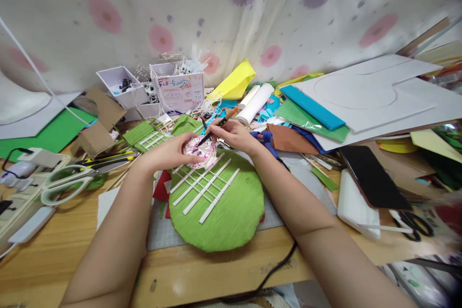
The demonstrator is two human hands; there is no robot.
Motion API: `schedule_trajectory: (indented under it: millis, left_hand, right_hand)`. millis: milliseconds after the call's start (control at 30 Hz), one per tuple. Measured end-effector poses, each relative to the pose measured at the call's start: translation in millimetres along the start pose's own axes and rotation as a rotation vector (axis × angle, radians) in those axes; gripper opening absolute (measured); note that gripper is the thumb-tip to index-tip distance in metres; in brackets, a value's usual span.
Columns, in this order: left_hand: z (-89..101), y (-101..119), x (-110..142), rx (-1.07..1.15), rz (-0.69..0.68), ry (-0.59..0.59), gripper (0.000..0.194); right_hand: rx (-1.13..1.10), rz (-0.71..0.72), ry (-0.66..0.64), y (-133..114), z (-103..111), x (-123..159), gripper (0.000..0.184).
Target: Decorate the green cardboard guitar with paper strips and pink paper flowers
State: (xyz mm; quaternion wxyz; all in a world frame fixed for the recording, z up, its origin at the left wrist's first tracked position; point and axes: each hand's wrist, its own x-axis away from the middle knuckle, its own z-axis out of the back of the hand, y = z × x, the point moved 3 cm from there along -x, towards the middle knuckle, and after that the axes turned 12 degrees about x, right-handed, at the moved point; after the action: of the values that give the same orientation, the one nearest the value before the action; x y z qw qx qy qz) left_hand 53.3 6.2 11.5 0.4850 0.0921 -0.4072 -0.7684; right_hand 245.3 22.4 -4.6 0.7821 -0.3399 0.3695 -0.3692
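My left hand grips a crumpled white ball covered in pink and purple marks. In my right hand is a pen with a dark tip and a brownish-orange end. The tip points down at the ball and appears to touch it. Just below both hands lies a round green crepe-covered piece. White strips cross in a lattice on its upper left part, close under the ball. What the fingers cover of the ball is hidden.
Scissors and a power strip lie at left. White boxes of wires stand behind. A blue glue gun sits by my right wrist. At right are a phone, black-handled scissors and coloured sheets.
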Motion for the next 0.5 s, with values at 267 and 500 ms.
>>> schedule_trajectory:
  millis: [267,500]
  left_hand:
    - [0.5,2.8,1.5,-0.002,0.002,0.015,0.084]
    - [0.9,2.6,2.1,0.007,0.004,0.004,0.084]
  right_hand:
    - [0.044,0.011,-0.006,1.0,0.3,0.1,0.051]
    - [0.011,0.024,-0.008,-1.2,-0.5,0.5,0.052]
